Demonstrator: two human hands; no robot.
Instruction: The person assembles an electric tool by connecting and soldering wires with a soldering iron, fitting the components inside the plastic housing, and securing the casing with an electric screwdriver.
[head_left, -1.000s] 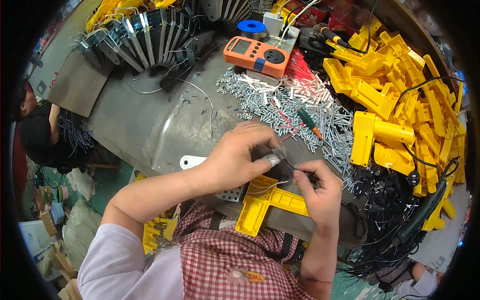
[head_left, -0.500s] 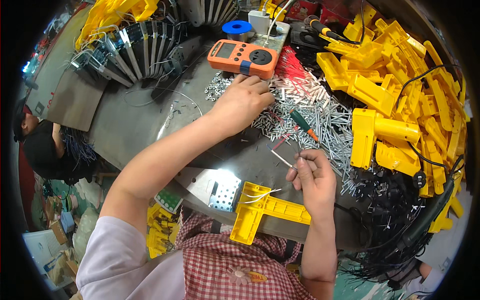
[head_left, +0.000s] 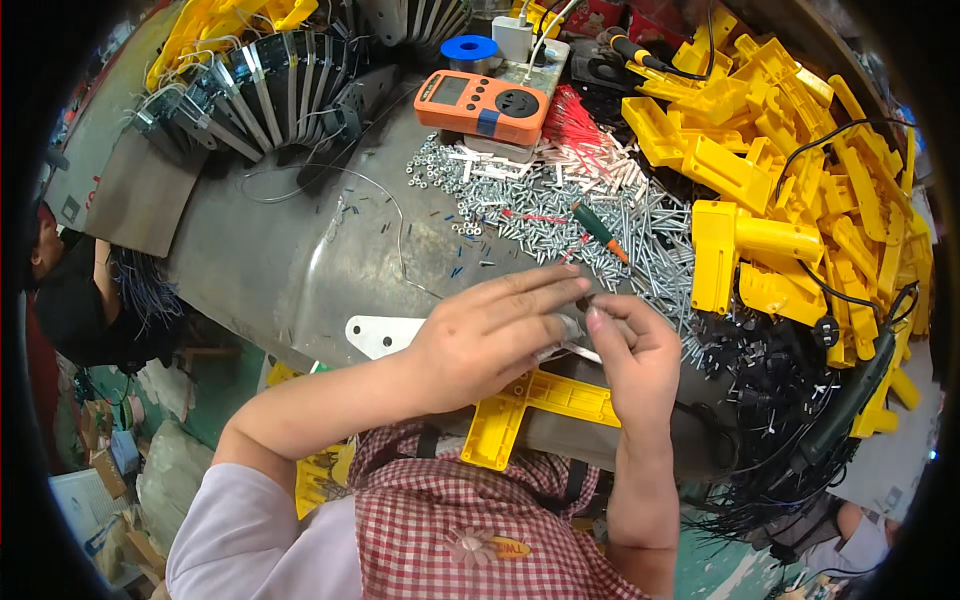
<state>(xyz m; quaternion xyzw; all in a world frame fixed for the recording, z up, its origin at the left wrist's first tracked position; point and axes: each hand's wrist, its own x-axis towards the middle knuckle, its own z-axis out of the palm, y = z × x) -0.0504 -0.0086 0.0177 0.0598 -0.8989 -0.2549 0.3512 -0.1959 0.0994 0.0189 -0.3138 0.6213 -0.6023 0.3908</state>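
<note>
White wire (partly) behind fingers

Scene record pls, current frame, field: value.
left hand: fingers stretched toward the right hand; grip hidden
right hand: thumb near bent fingers, beside a thin white lead; exact grip unclear
below hands: yellow T-shaped housing
left: white plate with holes, partly covered by the left arm
ahead: loose screws, green-and-orange tool on them
beyond: orange meter
right: heaped yellow parts

L hand back nr R hand
Approx. half a sec ago over screw pile nr orange meter; now fingers at white lead.
</note>
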